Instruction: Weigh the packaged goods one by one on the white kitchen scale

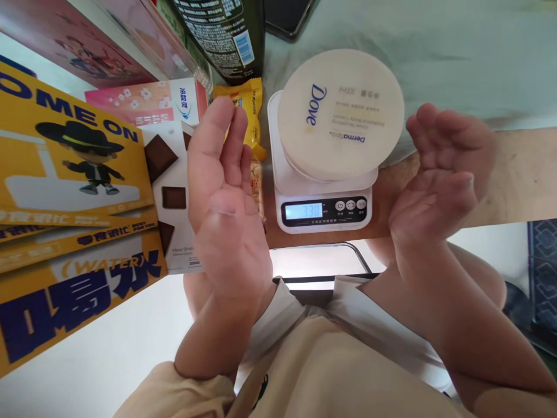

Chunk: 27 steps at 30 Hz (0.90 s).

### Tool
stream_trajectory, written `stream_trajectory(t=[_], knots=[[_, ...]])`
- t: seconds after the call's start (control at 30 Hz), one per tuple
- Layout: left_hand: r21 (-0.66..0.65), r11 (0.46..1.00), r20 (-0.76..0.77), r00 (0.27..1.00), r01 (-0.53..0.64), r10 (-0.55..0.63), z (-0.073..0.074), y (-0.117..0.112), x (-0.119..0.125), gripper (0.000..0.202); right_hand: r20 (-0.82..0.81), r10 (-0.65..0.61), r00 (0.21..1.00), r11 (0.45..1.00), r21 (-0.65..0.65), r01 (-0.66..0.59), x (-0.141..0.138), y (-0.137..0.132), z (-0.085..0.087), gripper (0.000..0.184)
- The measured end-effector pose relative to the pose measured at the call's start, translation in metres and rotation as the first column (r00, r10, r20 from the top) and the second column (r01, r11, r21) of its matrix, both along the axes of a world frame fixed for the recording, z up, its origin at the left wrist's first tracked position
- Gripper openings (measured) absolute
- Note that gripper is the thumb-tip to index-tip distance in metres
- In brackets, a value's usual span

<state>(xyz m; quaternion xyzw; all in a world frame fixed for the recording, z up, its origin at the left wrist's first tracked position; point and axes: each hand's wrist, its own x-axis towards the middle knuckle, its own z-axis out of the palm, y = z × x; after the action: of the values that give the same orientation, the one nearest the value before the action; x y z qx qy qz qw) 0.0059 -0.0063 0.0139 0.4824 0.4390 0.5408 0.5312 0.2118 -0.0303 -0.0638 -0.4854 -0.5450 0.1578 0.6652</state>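
A round cream-coloured Dove body cream jar (339, 113) rests on the platform of a white digital kitchen scale (322, 186). Its lit display (303, 210) shows digits that look like 330 or 730. To the left of the scale is my left hand (230, 197), palm turned inward, fingers stretched and holding nothing. My right hand (444, 168) hovers to the right of the scale with its fingers loosely curved and apart, also without anything in it. Neither hand touches the jar or the scale.
Yellow printed boxes (65, 232) stand at the left beside a white meal-shake box (174, 174). A pink toothpaste box (143, 101), a yellow snack packet (248, 110) and a dark bottle (226, 35) are behind my left hand. A phone (289, 14) lies at the back.
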Motion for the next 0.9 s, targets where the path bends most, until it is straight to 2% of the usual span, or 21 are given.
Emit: stream_trajectory(t=[0.1, 0.57, 0.77, 0.9], knots=[[0.022, 0.999, 0.017, 1.0, -0.027, 0.026, -0.0037, 0.0012, -0.0014, 0.04, -0.014, -0.016, 1.0, 1.0, -0.014, 0.016, -0.0037, -0.0012, 0.0024, 0.043], [0.016, 0.999, 0.078, 0.996, -0.047, 0.046, -0.0028, 0.0019, -0.002, 0.035, 0.01, -0.002, 1.0, 1.0, 0.0, 0.002, -0.0037, 0.0021, 0.0013, 0.041], [0.034, 0.999, 0.043, 0.999, -0.015, 0.013, -0.0022, 0.0021, -0.001, 0.038, 0.033, -0.034, 0.999, 0.999, -0.024, 0.035, -0.0041, 0.0006, 0.001, 0.044], [-0.002, 1.0, -0.043, 0.999, 0.021, -0.021, 0.0032, 0.0018, 0.0013, 0.043, 0.019, -0.049, 0.999, 0.997, -0.052, 0.05, -0.0043, -0.0001, 0.001, 0.045]])
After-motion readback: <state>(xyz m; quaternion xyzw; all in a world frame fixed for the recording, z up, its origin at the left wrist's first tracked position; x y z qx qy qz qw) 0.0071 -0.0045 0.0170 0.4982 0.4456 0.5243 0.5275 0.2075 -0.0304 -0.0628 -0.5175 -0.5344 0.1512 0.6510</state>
